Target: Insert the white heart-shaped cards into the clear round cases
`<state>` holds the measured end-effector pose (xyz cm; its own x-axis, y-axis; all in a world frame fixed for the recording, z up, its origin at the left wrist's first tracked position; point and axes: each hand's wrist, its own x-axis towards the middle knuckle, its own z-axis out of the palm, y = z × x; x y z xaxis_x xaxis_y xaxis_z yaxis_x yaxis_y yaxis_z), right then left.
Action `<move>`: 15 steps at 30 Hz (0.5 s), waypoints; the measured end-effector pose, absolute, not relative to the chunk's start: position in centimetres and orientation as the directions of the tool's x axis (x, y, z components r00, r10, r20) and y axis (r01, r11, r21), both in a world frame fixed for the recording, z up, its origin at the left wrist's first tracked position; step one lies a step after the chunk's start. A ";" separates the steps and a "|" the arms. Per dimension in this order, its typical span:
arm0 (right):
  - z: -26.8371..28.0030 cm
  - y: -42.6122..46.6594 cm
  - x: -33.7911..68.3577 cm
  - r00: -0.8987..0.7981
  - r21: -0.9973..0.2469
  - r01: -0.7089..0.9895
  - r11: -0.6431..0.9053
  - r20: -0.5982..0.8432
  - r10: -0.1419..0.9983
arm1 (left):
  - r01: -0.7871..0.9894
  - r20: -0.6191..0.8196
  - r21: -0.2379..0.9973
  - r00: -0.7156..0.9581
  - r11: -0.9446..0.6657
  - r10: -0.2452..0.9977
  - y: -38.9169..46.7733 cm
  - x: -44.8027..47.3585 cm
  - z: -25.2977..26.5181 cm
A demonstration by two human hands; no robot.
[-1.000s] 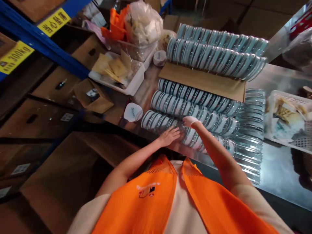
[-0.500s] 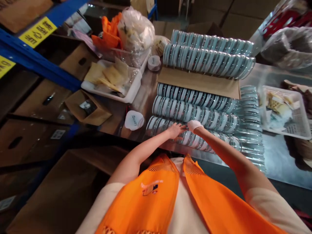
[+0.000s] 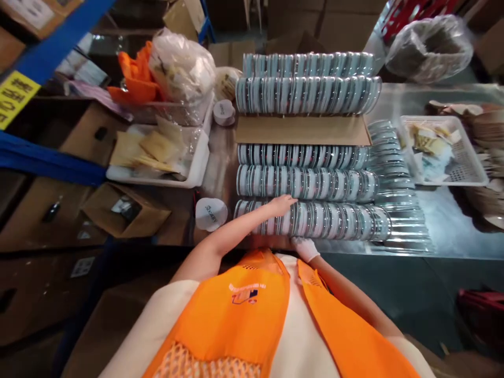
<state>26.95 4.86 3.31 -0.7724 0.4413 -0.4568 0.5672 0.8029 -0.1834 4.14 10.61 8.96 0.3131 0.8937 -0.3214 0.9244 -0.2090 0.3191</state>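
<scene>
My left hand (image 3: 282, 205) is bare and lies on top of the nearest row of clear round plastic pieces (image 3: 334, 220). Its fingers are bent together at the row's upper edge; what they pinch, if anything, is hidden. These thin pieces stand on edge, packed side by side with white discs showing between them. My right hand (image 3: 306, 249), in a white glove, is low at the table's front edge, just below that row. Its fingers are partly hidden and their closure is unclear. Behind lies a second row (image 3: 307, 182) of the same pieces.
A cardboard strip (image 3: 303, 130) separates the farther rows. Stacked clear pieces (image 3: 397, 189) lie to the right, beside a white basket (image 3: 468, 157) with packets. On the left are a white tray (image 3: 197, 163), a printed white disc (image 3: 211, 214) and an open carton (image 3: 149, 215).
My right hand has dropped from the nearest row to the table's front edge. My left hand stays at the row, its fingers drawn closer together. The view has turned and shifted.
</scene>
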 end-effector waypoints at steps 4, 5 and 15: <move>5.4 8.3 26.9 -0.836 -0.241 0.549 0.800 -0.161 0.525 | 0.907 -0.402 0.346 0.373 -0.238 0.836 13.7 1.5 8.5; 5.8 9.4 26.7 -0.841 -0.237 0.538 0.809 -0.085 0.534 | 0.898 -0.413 0.355 0.401 -0.260 0.818 14.4 1.1 8.4; 5.4 13.9 26.1 -0.881 -0.278 0.461 0.843 -0.028 0.473 | 0.819 -0.461 0.272 0.571 -0.505 0.679 16.4 3.0 8.0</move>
